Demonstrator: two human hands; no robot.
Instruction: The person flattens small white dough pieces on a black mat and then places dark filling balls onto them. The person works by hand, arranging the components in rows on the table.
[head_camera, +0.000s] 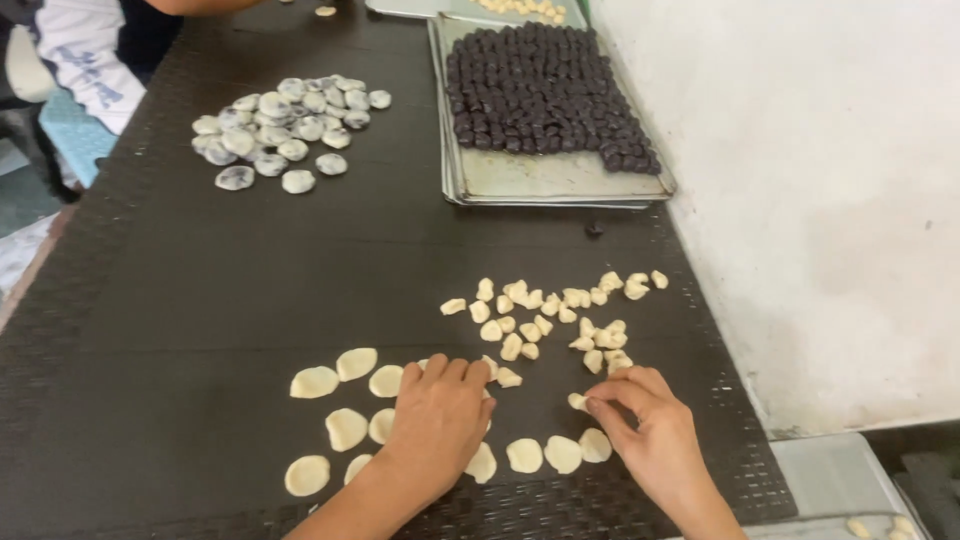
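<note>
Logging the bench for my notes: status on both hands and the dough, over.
Left hand flat, pressing on pale flattened dough discs. Right hand pinching a small pale dough lump. Loose dough pieces just ahead, nothing blocking.

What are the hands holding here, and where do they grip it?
The right hand pinches a small dough lump at its edge with the fingertips. The left hand holds nothing; it lies palm-down, flat on the dough discs.

Dark table (200, 300): dough pieces (545, 315), flattened discs (345, 428), filled balls (285, 125), tray (540, 178).
</note>
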